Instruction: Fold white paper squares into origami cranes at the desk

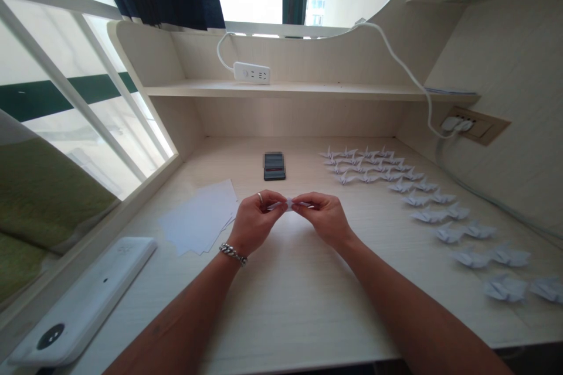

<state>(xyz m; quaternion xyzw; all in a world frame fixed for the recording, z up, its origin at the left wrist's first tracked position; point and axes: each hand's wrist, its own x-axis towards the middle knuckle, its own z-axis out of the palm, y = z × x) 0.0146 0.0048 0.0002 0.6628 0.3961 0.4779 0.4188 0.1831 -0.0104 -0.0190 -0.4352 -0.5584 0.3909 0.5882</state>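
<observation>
Between the fingertips of both hands is a small piece of folded white paper [289, 204], held just above the desk. My left hand [257, 217], with a ring and a chain bracelet, pinches its left side. From the right, my right hand [324, 215] pinches the other side. Most of the paper is hidden behind the fingers, so its exact folded shape does not show. Left of my left hand lies a loose, fanned stack of white paper sheets [197, 217]. Rows of folded white paper cranes [428, 215] stand along the right of the desk.
A small dark phone-like object [274, 166] lies beyond my hands. A long white device [88, 299] sits at the desk's left edge. A white power strip [251, 72] rests on the shelf [299, 91], and its cable [407, 70] runs to the wall socket [479, 125].
</observation>
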